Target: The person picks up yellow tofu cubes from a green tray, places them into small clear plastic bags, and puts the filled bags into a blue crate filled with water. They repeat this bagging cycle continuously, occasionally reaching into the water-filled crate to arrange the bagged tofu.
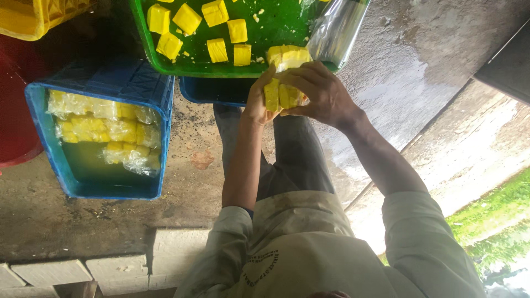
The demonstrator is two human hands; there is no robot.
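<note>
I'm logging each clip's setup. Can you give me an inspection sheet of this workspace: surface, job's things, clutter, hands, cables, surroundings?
Surface: concrete floor, wet and stained.
Job's things: yellow blocks held between both hands; loose blocks in a green tray; bagged blocks in a blue crate.
Clutter: clear plastic at the tray's corner; crumbs in the tray.
Grippers: left hand and right hand, fingers closed round the yellow blocks.
Cables: nothing seen.
Surroundings: yellow crate, red tub, pale bricks, grass.

blocks (pixel 280 95): yellow | tray (pixel 144 38): green | crate (pixel 38 118): blue | tub (pixel 14 110): red | floor (pixel 397 72): grey
</note>
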